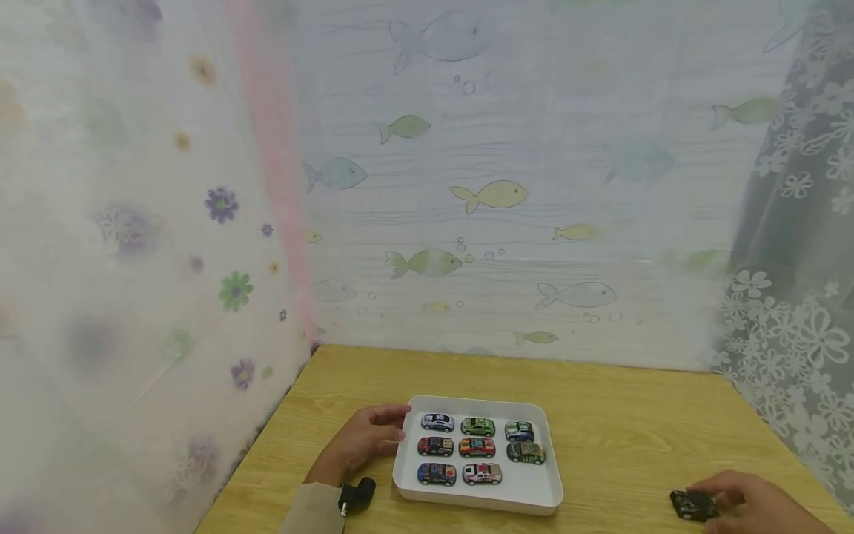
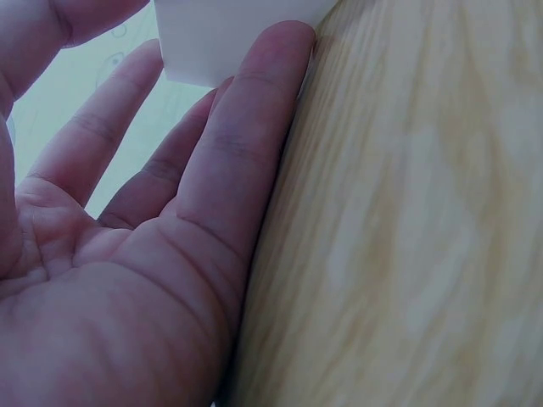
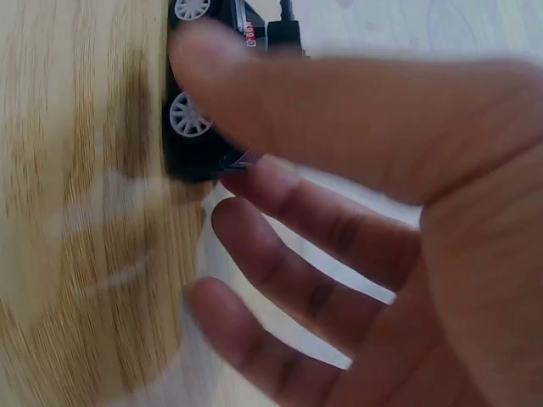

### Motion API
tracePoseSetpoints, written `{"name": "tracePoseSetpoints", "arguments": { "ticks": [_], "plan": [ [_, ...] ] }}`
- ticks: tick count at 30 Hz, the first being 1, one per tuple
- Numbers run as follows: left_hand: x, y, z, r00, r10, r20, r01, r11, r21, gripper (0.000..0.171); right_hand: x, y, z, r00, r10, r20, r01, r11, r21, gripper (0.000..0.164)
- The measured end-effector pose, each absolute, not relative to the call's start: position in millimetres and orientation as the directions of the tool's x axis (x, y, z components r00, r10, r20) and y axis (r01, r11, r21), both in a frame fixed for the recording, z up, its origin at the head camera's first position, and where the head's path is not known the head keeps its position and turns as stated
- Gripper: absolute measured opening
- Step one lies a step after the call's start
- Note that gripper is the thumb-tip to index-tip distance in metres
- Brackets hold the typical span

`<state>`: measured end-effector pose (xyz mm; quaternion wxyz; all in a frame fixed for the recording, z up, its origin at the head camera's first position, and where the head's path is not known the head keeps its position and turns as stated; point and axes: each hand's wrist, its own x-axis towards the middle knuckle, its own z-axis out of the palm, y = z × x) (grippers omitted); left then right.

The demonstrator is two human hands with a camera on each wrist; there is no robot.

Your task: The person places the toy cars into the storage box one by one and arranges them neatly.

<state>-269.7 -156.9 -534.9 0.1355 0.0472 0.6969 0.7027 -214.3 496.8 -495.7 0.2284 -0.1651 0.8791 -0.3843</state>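
A white tray lies on the wooden table, with several small toy cars inside it in two columns and a shorter pair at its right. My left hand is at the tray's left side; in the left wrist view the loosely extended fingers reach the white tray wall, the hand's edge along the tabletop. Far to the right of the tray, my right hand holds a black toy car at the table surface. The right wrist view shows the thumb across the car's pale-spoked wheels, the other fingers spread below.
The wooden table ends at a fish-patterned curtain behind and a flowered sheet on the left. A lace curtain hangs on the right. A small black device sits at the left wrist.
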Motion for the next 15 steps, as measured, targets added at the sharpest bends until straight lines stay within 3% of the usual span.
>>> {"name": "tracePoseSetpoints", "arguments": {
  "ticks": [9,15],
  "plan": [
    [-269,-156,-534,-0.959,0.255,-0.126,-0.125,0.018,0.992,0.057,-212,474,-489,-0.885,-0.364,-0.290,-0.070,0.721,-0.690,0.044],
    [-270,-158,-534,-0.958,0.257,-0.127,-0.126,0.021,0.992,0.057,-219,458,-488,-0.873,-0.418,-0.253,-0.145,0.716,-0.682,0.040]
  ]
}}
